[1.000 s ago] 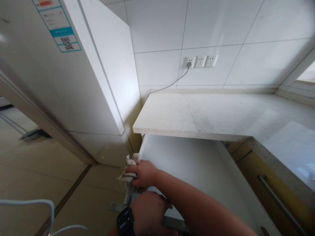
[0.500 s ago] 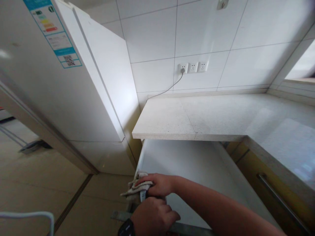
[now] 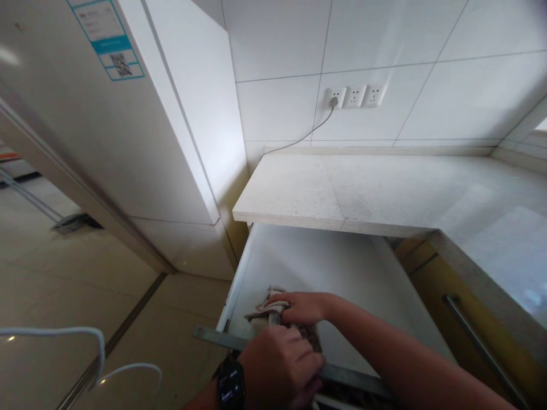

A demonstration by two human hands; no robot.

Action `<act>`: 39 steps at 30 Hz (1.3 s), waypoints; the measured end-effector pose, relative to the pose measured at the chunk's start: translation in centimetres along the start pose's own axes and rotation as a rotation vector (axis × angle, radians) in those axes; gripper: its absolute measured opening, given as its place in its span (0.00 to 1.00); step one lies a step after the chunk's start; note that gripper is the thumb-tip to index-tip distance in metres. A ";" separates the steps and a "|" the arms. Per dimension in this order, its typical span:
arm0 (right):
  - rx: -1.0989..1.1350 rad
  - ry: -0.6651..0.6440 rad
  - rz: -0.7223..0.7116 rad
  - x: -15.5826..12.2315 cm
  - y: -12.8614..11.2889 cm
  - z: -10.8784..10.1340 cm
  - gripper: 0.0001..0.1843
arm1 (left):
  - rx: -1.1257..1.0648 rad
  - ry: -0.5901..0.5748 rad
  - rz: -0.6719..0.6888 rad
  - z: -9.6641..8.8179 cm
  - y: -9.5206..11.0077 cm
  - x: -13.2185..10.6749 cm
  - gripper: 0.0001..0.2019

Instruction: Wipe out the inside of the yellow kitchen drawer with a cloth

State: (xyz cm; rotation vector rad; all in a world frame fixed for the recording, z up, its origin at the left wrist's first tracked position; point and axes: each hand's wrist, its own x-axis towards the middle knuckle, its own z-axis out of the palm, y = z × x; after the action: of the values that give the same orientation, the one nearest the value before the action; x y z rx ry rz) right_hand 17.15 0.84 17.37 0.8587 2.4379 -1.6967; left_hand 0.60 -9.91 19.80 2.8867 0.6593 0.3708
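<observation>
We judge the step in hand to be a wipe of the pulled-out drawer [image 3: 325, 256], now at the inner side of its front, toward the left corner. Our next move, as we see it, calls for the cloth [image 3: 269, 310] pressed flat against the surface, with the drawer steadied so that it does not slide. The cloth is bunched under our right hand [image 3: 305, 307], inside the drawer and just behind the front edge [image 3: 350, 376]. The right forearm reaches in from the lower right, slanting across the drawer, palm down, its fingers pointing left and closed over the cloth, pinching its folds. Our left hand [image 3: 280, 361], with the watch [image 3: 231, 384] on its wrist, comes from the bottom, back of the hand up, fingers bent at the front edge, nearer to us than the right. We cannot tell how firmly it grips there, since its palm is hidden.
</observation>
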 end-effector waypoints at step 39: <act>0.037 -0.055 -0.012 2.4 -4.5 0.9 0.29 | 0.253 0.529 0.130 3.2 3.6 4.5 0.07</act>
State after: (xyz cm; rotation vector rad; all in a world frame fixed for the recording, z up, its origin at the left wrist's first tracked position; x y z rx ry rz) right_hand 12.83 -0.07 20.05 0.7917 2.3887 -1.7502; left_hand 6.82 -11.42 18.39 3.0890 0.6245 1.1742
